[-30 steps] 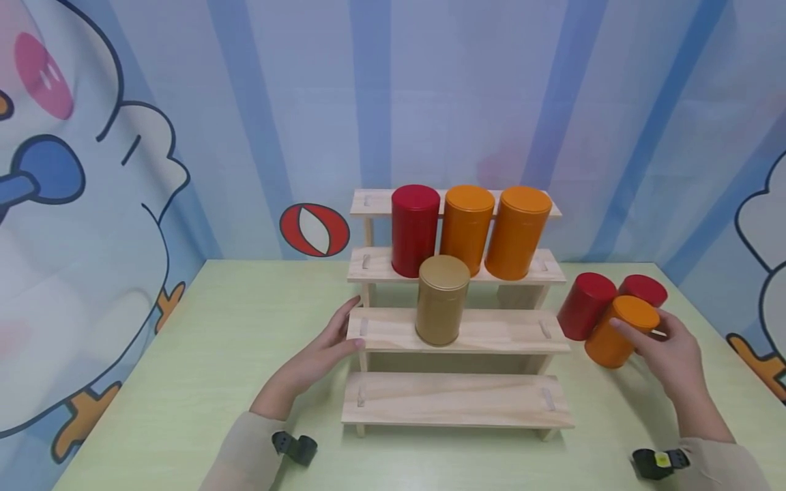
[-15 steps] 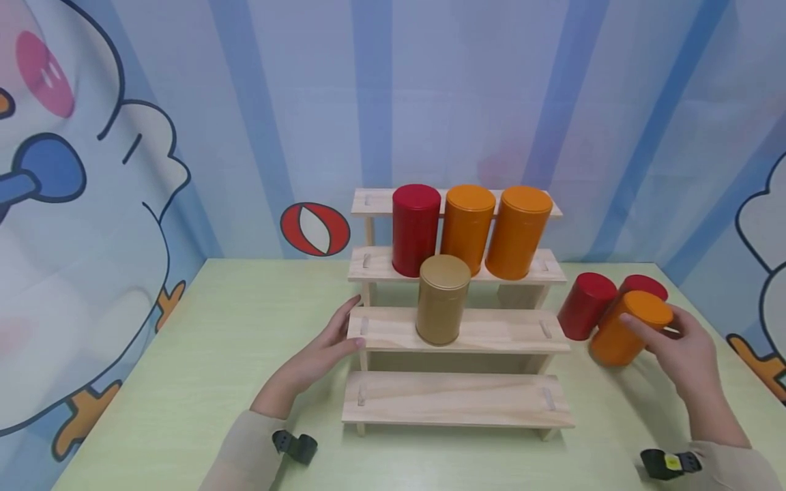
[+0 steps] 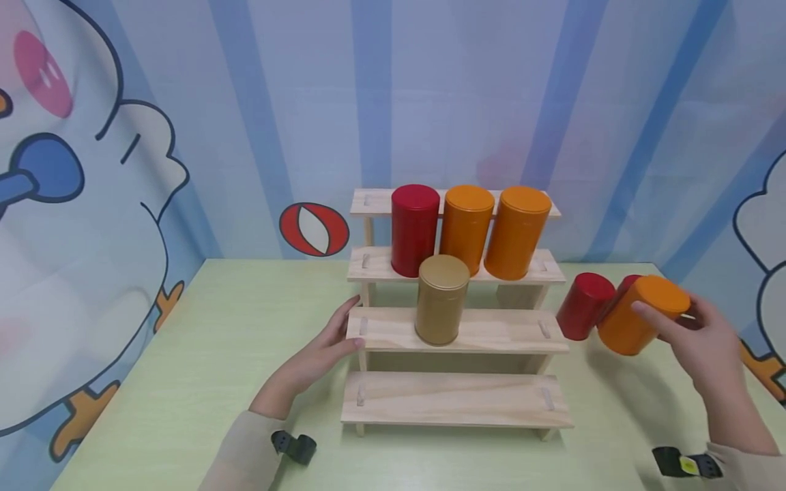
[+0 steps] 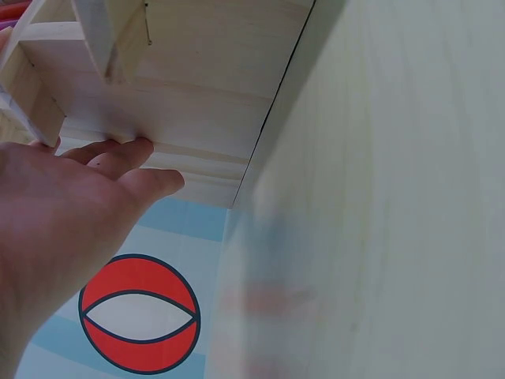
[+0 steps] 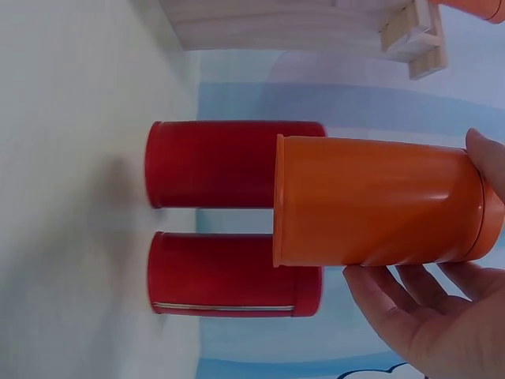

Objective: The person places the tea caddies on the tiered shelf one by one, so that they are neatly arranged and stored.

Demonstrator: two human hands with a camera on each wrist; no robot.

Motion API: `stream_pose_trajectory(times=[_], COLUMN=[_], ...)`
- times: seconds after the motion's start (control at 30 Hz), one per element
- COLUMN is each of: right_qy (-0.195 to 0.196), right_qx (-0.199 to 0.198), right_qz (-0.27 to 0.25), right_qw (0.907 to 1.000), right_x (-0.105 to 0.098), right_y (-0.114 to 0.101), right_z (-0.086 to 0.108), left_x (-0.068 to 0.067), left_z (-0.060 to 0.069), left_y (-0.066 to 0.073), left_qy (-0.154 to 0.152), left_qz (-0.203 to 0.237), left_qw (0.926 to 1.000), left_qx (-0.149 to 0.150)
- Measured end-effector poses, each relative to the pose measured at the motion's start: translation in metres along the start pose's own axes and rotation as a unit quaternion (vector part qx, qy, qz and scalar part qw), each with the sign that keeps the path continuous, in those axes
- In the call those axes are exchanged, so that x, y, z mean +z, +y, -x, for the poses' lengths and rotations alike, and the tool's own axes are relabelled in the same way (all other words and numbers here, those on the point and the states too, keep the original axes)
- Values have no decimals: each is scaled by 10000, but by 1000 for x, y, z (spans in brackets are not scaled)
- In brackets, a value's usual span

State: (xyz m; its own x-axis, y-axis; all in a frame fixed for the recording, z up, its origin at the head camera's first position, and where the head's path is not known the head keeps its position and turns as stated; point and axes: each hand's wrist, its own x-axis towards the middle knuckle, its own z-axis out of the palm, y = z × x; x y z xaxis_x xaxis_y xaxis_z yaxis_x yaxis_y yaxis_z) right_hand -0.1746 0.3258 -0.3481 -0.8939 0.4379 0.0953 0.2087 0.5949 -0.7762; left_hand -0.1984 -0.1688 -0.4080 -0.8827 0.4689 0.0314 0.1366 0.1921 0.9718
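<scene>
In the head view my right hand point(image 3: 712, 341) grips an orange canister point(image 3: 641, 317) round its upper part, tilted and lifted off the table. The right wrist view shows the thumb and fingers on opposite sides of the orange canister point(image 5: 379, 201). Behind it stand two red canisters point(image 3: 586, 305), one mostly hidden. My left hand point(image 3: 319, 354) holds the left end of a stepped wooden shelf point(image 3: 454, 399), thumb at the front edge. In the left wrist view its fingertips touch the wood point(image 4: 197, 103) from below. A gold canister point(image 3: 442, 300) stands on the second tier up.
A red canister point(image 3: 415, 232) and two orange canisters point(image 3: 468, 228) stand in a row on the third tier up. The pale green table point(image 3: 184, 382) ends at a blue printed backdrop point(image 3: 313, 102).
My right hand has raised the orange canister off the table and moved it right, tilting it and covering more of the rear red canister. The left hand and the shelf stay put.
</scene>
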Motion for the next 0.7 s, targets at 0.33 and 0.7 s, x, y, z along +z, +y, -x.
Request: stream_pose_trajectory(times=[0.33, 0.7], right_qy=[107, 317], right_qx=[-382, -701], right_qz=[103, 44], right_qw=[9992, 9970], right_x=[-11, -16], right_y=[-24, -44], right_z=[11, 22], left_x=[-1, -2], left_z=[0, -1], left_y=[1, -1], left_qy=[-30, -104], left_qz=[50, 80], left_qw=[10000, 9999], left_qx=[-25, 27])
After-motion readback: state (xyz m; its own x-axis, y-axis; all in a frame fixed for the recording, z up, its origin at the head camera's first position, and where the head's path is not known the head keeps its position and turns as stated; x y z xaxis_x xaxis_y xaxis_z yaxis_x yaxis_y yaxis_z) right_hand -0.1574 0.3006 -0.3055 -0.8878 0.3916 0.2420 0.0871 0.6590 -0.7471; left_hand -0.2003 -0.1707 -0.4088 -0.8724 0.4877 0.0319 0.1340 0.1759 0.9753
